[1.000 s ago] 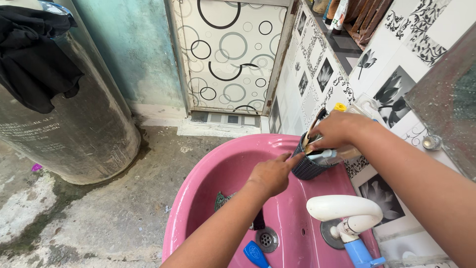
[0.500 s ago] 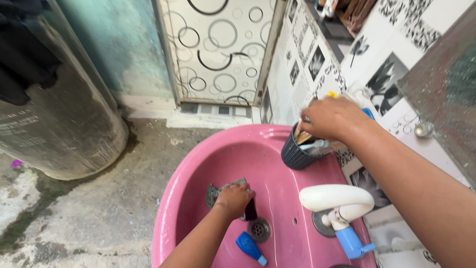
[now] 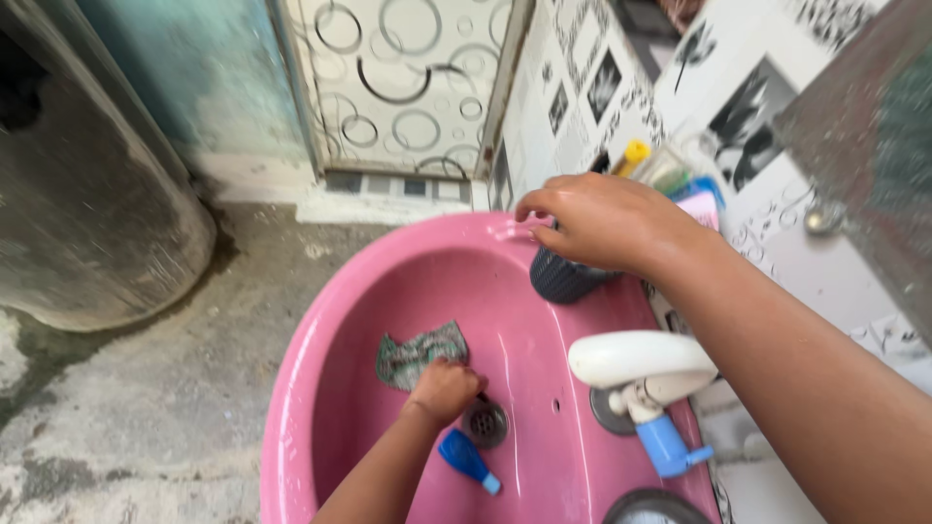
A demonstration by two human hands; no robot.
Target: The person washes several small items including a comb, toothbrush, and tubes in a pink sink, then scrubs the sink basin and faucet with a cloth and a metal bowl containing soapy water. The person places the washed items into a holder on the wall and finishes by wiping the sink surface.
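**Two hands at a pink basin: one at the drain, one on the holder**

A dark woven holder (image 3: 561, 277) is being covered from above by the right hand (image 3: 602, 221), on the back rim of the pink basin (image 3: 320, 320) close to the tiled wall (image 3: 582, 97). The fingers are being curled down over the holder's mouth, so its contents are being hidden; whether anything is being pinched inside cannot be told. Just behind the hand, a yellow cap (image 3: 633, 152) and blurred coloured items are being shown against the wall.

Down in the bowl, the left hand (image 3: 445, 388) is being held clenched beside the drain (image 3: 484, 422), with something dark being gripped in the fist; what it is cannot be made out. A crumpled green cloth (image 3: 419, 353) is lying just above the fist, touching or nearly touching the knuckles. A small blue item (image 3: 467, 460) is lying on the bowl floor below the drain, close to the left forearm.

The bowl's left slope is being left open, with room between the cloth and the rim. The right side is being crowded by a white tap (image 3: 636, 357) with a blue lever (image 3: 670, 448), which is reaching out over the bowl under the right forearm.

Beyond the rim, a rough concrete floor (image 3: 146, 408) is being shown, with a large dark drum (image 3: 87, 223) standing well apart to the left and a circle-patterned door (image 3: 398, 87) beyond the basin.
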